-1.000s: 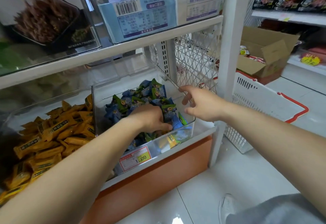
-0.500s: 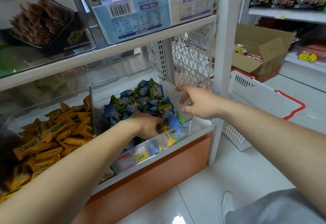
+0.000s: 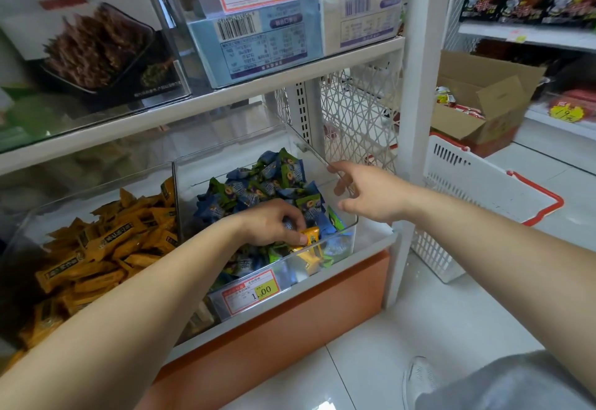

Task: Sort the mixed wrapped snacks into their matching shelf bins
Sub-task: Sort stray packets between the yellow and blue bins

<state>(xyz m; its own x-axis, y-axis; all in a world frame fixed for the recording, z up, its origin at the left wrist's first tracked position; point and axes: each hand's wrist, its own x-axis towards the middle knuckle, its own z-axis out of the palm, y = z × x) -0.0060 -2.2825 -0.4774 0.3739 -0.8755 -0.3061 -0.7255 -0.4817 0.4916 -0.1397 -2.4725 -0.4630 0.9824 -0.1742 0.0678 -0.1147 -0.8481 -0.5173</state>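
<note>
Your left hand (image 3: 269, 223) pinches a yellow wrapped snack (image 3: 310, 235) inside clear plastic bin (image 3: 222, 167) of blue-green packets (image 3: 258, 187); right hand (image 3: 371, 196) loose-fingered at its rim.

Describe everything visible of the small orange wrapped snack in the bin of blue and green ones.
The orange snack is small, in a glossy wrapper, seemingly plastic film, with dark print. It lies near the front of the clear bin, among blue and green snacks. The left hand pinches it with its fingers, covering part.
</note>
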